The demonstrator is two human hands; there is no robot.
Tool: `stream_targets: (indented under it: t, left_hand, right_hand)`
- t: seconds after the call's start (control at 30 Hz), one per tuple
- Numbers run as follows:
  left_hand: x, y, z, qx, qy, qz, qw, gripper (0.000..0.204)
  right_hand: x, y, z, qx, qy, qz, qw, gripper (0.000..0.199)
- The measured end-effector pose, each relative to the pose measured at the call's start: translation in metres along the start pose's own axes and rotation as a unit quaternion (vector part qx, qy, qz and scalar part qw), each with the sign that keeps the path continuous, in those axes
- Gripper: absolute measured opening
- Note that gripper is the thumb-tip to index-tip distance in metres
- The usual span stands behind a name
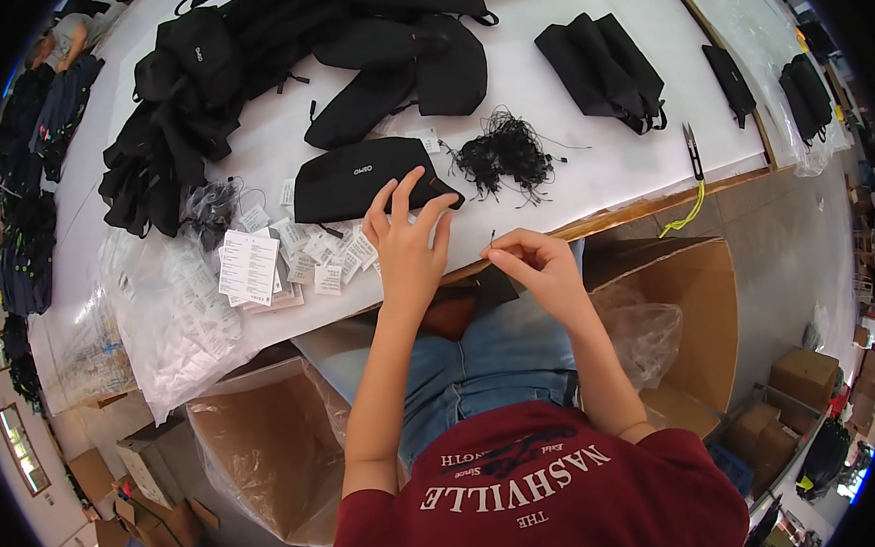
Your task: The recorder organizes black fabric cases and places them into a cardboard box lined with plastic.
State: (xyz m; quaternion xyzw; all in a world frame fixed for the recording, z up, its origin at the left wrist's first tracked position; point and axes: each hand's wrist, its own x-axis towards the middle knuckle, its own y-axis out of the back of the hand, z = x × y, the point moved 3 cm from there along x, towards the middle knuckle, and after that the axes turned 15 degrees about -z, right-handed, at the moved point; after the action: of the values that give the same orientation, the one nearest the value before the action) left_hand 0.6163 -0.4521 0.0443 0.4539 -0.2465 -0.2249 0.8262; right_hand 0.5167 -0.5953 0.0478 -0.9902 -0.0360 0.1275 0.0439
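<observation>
Black fabric, smooth and matte, covers the long pouch [357, 181] on the white tabletop, its long axis running roughly left to right. It lies just under the left hand [411, 225], the nearer one, whose spread, curved fingers rest at its right end without closing round it. The right hand [539, 263] sits apart, nearer the body at the table's edge, thumb and forefinger pinched on a thin dark strand [493, 237] (too small to identify surely). Beyond it sprawls a wiry tangle of black cords [507, 157]; crisp white paper tags [248, 266] lie leftward.
</observation>
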Motion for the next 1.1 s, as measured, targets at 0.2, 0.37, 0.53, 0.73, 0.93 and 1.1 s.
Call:
stream_targets:
  t: [0.2, 0.37, 0.53, 0.73, 0.93, 1.1]
  left_hand:
    - [0.012, -0.008, -0.008, 0.021, 0.002, 0.035, 0.999, 0.020]
    - [-0.002, 0.004, 0.001, -0.034, -0.015, 0.036, 0.999, 0.016]
    - [-0.048, 0.022, 0.008, -0.161, 0.070, 0.099, 0.979, 0.017]
    - [-0.068, 0.027, 0.011, -0.302, 0.146, 0.028, 0.942, 0.015]
    - [-0.075, 0.026, 0.007, -0.286, 0.114, 0.031, 0.951, 0.015]
    - [-0.075, 0.038, 0.010, -0.357, 0.125, 0.111, 0.919, 0.007]
  right_hand:
    - [0.008, -0.013, -0.002, 0.020, 0.006, -0.015, 1.000, 0.012]
    - [0.004, -0.006, -0.003, -0.004, -0.003, 0.023, 1.000, 0.011]
    - [0.006, -0.020, -0.018, -0.090, 0.013, 0.036, 0.995, 0.007]
    - [0.010, -0.038, -0.024, -0.227, 0.083, -0.024, 0.970, 0.007]
    - [0.008, -0.043, -0.022, -0.295, 0.117, -0.049, 0.947, 0.007]
    - [0.005, -0.034, -0.016, 0.001, 0.031, -0.053, 0.998, 0.010]
